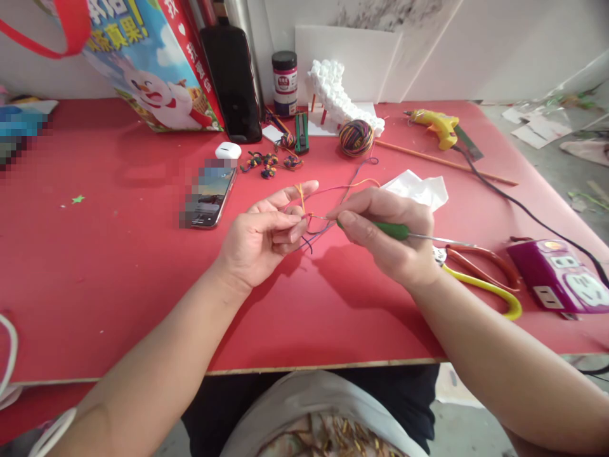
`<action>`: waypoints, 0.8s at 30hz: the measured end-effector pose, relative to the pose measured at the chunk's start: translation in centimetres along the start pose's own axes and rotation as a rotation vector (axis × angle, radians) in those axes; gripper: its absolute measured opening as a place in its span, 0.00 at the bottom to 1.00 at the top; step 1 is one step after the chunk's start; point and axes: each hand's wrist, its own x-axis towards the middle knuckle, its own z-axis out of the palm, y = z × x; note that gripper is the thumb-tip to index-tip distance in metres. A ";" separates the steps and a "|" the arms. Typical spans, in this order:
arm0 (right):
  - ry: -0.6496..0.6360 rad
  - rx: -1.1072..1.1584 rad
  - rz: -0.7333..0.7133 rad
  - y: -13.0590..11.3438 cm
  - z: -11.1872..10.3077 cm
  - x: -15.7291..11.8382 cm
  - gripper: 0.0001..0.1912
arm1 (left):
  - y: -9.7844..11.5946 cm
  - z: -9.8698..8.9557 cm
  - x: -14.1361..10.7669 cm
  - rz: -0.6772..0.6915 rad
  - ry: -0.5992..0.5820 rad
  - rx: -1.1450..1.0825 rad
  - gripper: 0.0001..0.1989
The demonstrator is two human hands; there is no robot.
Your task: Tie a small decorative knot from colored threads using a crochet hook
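Note:
Between finger and thumb, my left hand (261, 238) pinches thin multicoloured yarn (303, 198), with a yellow-orange strand looped over the raised index finger. My right hand (390, 231) grips a crochet hook (392, 230) by its green handle. The hook's thin metal tip reaches left to the yarn at my left fingertips; whether a loop sits on it is too small to tell. Loose strands run from my hands back toward a ball of multicoloured yarn (356, 138). Several small knotted yarn pieces (269, 162) lie behind my left hand.
Pliers (480, 279) and a purple power socket block (559, 276) lie right of my right hand. Farther back are a yellow glue gun (435, 127), a wooden stick (442, 164), white tissue (419, 189) and a white beaded piece (340, 95). A phone (212, 197) lies left.

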 end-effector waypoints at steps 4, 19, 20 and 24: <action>-0.027 0.198 0.153 0.5 -0.7 0.5 0.15 | 0.2 -0.2 -0.1 -0.106 -0.066 -0.059 0.25; -0.067 0.551 0.332 1.2 0.8 0.4 0.16 | -0.8 0.2 0.0 -0.184 -0.088 -0.145 0.23; -0.042 0.539 0.324 1.2 1.0 0.3 0.15 | -0.8 0.2 0.0 -0.161 -0.074 -0.133 0.23; 0.056 0.499 0.309 1.4 1.5 0.1 0.15 | -0.7 0.2 0.0 -0.035 -0.043 -0.094 0.28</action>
